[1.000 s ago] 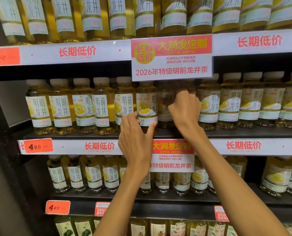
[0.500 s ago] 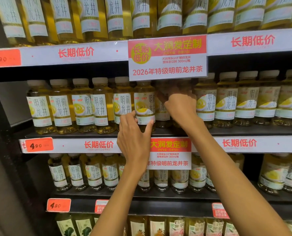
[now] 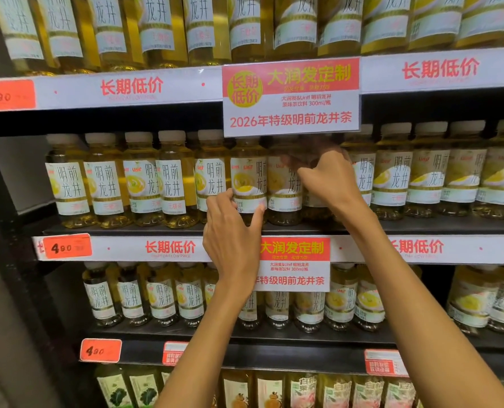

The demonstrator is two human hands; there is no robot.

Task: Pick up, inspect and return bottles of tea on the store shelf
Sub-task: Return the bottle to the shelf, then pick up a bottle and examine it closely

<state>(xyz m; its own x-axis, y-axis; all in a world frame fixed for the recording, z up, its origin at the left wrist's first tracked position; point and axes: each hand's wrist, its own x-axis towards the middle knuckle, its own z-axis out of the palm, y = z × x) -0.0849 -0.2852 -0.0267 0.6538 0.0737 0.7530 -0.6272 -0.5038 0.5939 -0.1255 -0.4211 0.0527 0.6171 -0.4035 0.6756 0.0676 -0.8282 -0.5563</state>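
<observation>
Clear plastic bottles of yellow tea with white labels (image 3: 247,184) stand in a row on the middle dark shelf (image 3: 156,229), under a red and white paper sign (image 3: 291,97). The left hand (image 3: 233,240) has its grip around the bottom of one bottle, thumb and fingers on each side. The right hand (image 3: 330,178) reaches between the next bottles, and it looks blurry, so I cannot tell if its grip holds one.

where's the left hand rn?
Head view, centre: left hand at the middle shelf's front edge, fingers around the base of a tea bottle, just left of the right hand.
</observation>
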